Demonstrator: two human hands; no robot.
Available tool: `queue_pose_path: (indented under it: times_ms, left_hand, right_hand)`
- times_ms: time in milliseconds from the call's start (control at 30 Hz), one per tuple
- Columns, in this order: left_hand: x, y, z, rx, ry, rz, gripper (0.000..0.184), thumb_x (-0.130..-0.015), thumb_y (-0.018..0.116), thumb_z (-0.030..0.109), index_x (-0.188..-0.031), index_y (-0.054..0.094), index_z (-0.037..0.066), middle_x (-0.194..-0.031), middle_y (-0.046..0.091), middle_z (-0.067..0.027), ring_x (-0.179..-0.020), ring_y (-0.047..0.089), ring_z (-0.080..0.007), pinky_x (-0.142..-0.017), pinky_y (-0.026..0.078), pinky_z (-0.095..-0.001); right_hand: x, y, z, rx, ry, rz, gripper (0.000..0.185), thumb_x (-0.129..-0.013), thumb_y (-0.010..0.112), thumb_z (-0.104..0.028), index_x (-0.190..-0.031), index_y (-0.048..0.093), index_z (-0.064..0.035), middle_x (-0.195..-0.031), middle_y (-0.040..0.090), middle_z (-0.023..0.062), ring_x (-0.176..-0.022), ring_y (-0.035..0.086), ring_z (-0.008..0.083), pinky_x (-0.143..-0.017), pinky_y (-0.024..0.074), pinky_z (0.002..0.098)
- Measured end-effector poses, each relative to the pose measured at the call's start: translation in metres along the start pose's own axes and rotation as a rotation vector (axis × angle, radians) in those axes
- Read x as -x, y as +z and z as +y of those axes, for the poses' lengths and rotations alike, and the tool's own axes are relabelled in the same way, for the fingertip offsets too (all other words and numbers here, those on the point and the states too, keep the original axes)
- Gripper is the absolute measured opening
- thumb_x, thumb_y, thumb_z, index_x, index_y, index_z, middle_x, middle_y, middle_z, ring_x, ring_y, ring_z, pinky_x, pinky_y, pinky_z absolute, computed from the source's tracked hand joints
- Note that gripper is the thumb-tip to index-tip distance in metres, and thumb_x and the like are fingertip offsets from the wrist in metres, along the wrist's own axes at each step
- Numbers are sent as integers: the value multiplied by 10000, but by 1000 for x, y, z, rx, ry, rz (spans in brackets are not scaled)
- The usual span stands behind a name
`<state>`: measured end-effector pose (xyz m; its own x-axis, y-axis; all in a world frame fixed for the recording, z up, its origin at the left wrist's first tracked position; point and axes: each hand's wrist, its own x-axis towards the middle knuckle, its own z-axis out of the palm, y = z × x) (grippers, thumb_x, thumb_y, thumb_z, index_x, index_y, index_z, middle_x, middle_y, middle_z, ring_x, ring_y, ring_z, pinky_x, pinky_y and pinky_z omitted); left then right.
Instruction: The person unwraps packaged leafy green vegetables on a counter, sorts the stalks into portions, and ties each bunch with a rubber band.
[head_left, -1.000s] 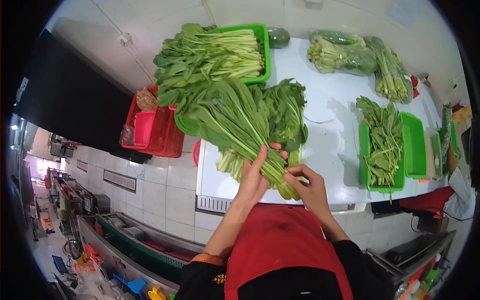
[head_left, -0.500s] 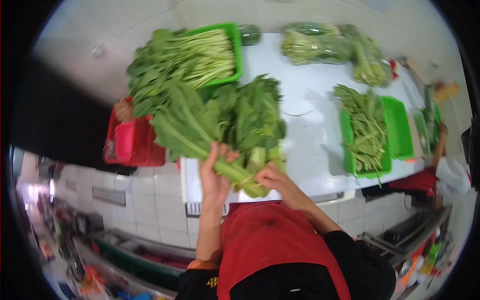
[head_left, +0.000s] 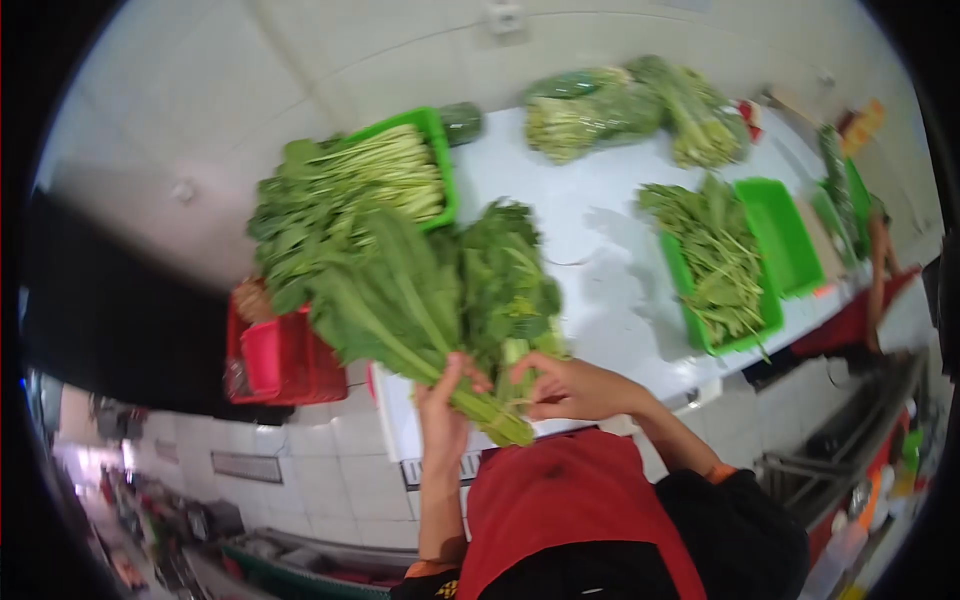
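My left hand (head_left: 447,408) is wrapped round the stems of a bunch of leafy greens (head_left: 385,300), whose broad leaves point up and left. The cut stem ends (head_left: 510,428) stick out below it, towards my apron. Close beside these stems is my right hand (head_left: 580,388), its fingers curled and pinched. A thin line seems to run from the stems to its fingertips, too blurred to name. Behind both hands, more leafy greens (head_left: 505,270) lie on the white table (head_left: 600,250).
A green crate (head_left: 445,165) piled with greens stands at the back left, above a red basket (head_left: 310,360). Bagged vegetables (head_left: 600,110) lie along the wall. On the right are green trays (head_left: 785,235), one holding loose greens (head_left: 715,265). Another person's arm (head_left: 878,270) reaches in there.
The view has tilted, so the table sits lower. My right hand has drawn slightly away from the stem ends, to the right. My left hand keeps hold of the bunch.
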<state>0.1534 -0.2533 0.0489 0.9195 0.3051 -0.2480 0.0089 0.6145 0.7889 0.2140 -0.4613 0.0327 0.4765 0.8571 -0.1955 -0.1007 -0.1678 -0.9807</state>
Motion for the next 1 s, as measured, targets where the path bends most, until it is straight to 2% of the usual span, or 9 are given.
queue_pose_path:
  times_ms: [167, 333, 467, 533, 600, 667, 733, 833, 1000]
  left_hand:
    - [-2, -8, -4, -191, -138, -77, 165, -956, 655, 138, -1056, 574, 35, -849, 606, -46, -663, 572, -145, -606, 479, -283]
    - [-3, -7, -1, -221, -55, 76, 205, -946, 669, 128, -1072, 535, 39, -841, 584, -59, -647, 573, -151, -578, 483, -297]
    - [-3, -9, 1, -134, -112, 77, 246, -947, 671, 133, -1123, 517, 58, -854, 579, -59, -636, 572, -145, -566, 478, -298]
    - [-3, -4, -19, -254, -78, 48, 259, -949, 668, 130, -1140, 508, 61, -850, 569, -56, -614, 559, -145, -556, 475, -292]
    - [-6, 3, -21, -258, 56, 93, 256, -947, 673, 143, -1130, 510, 71, -839, 564, -45, -599, 548, -137, -531, 469, -282]
    - [-11, -8, -16, -148, -129, 208, 265, -938, 688, 153, -1109, 504, 71, -844, 570, -48, -603, 553, -137, -510, 467, -280]
    - [-16, -20, -9, -152, -140, 186, 284, -929, 701, 158, -1093, 490, 65, -846, 565, -56, -603, 554, -144, -501, 469, -286]
    - [-9, -9, -12, -190, -168, 170, 290, -935, 695, 162, -1108, 483, 67, -858, 566, -67, -590, 554, -148, -493, 466, -290]
    - [-20, -6, -13, -145, 13, 290, 281, -950, 673, 147, -1143, 488, 62, -925, 592, -58, -615, 563, -138, -492, 460, -284]
  right_hand:
    - [4, 14, -48, 492, -92, 187, 384, -893, 674, -72, -1224, 481, -91, -883, 726, 101, -843, 723, 275, -752, 558, 367]
    - [6, 29, -33, 458, -71, -98, 389, -883, 672, -63, -1199, 449, -112, -866, 729, 114, -824, 723, 295, -722, 552, 371]
    - [1, 17, -21, 488, 137, 316, 416, -861, 688, -36, -1183, 435, -109, -809, 718, 119, -763, 719, 284, -662, 543, 375]
    - [0, 33, -41, 533, -115, 444, 397, -857, 684, -20, -1164, 445, -104, -796, 714, 126, -750, 722, 281, -654, 546, 376]
    - [6, 49, -39, 555, -263, 333, 382, -857, 684, -13, -1156, 460, -89, -799, 713, 125, -753, 725, 278, -657, 550, 371]
    - [11, 57, -36, 497, -68, 70, 381, -850, 692, -3, -1151, 469, -74, -807, 715, 124, -770, 730, 266, -662, 555, 367]
    - [13, 41, -24, 429, 50, 139, 370, -848, 699, -2, -1125, 462, -59, -792, 713, 135, -761, 730, 273, -653, 553, 370]
    - [12, 41, -34, 484, -99, 582, 375, -854, 667, 23, -1145, 447, -62, -820, 716, 135, -786, 724, 319, -675, 561, 381]
    - [19, 57, -21, 302, 0, 194, 316, -859, 656, 25, -1108, 479, -52, -835, 725, 127, -832, 732, 285, -713, 559, 353]
